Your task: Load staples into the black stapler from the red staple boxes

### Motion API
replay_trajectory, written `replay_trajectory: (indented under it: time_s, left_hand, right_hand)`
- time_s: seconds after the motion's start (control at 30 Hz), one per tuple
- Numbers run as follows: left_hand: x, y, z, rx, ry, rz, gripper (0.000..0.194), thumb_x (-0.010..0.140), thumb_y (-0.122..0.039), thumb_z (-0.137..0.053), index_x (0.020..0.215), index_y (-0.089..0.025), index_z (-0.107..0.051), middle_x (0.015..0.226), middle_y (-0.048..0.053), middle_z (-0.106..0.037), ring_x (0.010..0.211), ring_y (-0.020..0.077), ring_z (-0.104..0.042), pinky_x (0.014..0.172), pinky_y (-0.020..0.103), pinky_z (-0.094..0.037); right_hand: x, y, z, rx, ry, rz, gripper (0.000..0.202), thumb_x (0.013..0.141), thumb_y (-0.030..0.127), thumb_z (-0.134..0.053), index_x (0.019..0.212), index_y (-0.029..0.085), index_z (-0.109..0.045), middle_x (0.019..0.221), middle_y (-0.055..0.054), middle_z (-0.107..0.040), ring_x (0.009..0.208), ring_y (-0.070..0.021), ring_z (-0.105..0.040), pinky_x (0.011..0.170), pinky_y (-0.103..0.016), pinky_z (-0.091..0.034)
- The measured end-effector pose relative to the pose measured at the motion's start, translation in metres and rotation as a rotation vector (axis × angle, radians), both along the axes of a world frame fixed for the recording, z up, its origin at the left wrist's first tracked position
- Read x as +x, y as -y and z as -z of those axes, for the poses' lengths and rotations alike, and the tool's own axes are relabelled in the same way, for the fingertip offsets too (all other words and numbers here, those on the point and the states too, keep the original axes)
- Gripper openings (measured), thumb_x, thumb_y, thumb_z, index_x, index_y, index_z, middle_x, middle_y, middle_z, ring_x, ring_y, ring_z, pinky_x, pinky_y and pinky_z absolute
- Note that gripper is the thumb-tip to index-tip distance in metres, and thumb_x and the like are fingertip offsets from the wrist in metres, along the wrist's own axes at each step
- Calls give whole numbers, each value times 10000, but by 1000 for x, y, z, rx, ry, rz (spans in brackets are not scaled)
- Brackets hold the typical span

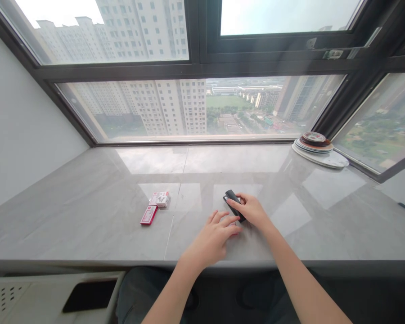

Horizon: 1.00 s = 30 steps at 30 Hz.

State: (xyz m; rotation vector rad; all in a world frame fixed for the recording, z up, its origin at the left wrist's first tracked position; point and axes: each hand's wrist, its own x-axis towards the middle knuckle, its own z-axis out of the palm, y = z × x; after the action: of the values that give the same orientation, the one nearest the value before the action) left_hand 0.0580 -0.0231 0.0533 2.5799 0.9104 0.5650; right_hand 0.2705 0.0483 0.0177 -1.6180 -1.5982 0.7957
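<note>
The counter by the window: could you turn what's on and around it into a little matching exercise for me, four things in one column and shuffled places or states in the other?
Things
1. Stapler
2. Pair of small boxes
3. Stack of plates
4. Window frame

Places or states
A. In the far right corner of the counter
B. Dark, around the glass
C. Held in the right hand
D. On the counter, left of the stapler

Right pairs: 1-C, 2-D, 3-A, 4-B

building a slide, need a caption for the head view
Right hand holding a black stapler on a gray window ledge, left hand close by, small boxes at left.
</note>
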Motion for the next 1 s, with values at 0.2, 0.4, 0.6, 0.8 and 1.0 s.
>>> replay_trajectory:
  time_s: [0.2,0.4,0.6,0.8,1.0]
  left_hand:
    - [-31,-12,6,-112,-34,-175,724,696,-74,-599,1362,-352,-547,1406,31,-555,1327,294,-478,1171,465,-392]
    - [-51,-25,7,-218,48,-259,650,803,-399,-769,1410,-389,-537,1290,7,-626,1237,277,-525,1097,426,-439]
    - [-35,-27,11,-182,80,-260,639,780,-462,-830,1363,-382,-582,1265,-1,-660,1183,276,-546,1077,434,-431]
    - [-36,-21,17,-171,137,-291,730,796,-420,-831,1452,-412,-509,1299,-15,-655,1210,261,-538,1082,429,-448]
    - [-35,-16,20,-184,175,-299,814,798,-392,-827,1514,-424,-442,1354,-9,-634,1258,263,-539,1106,442,-446]
  right_hand:
    - [7,16,8,-120,-268,59,569,846,670,-661,1124,183,-752,624,42,-490,529,-113,-420,467,-238,-352]
    - [-9,41,15,-200,-472,64,626,866,598,-683,1350,203,-666,720,8,-592,548,-135,-516,482,-268,-495]
    - [-34,53,19,-142,-425,45,628,888,619,-645,1337,180,-680,692,12,-581,516,-134,-520,453,-260,-486]
    - [-35,55,15,-125,-418,39,637,896,624,-633,1340,169,-679,702,10,-597,503,-136,-535,449,-264,-484]
    - [-37,57,12,-114,-401,62,614,885,613,-652,1302,165,-703,655,26,-555,474,-126,-521,440,-248,-456]
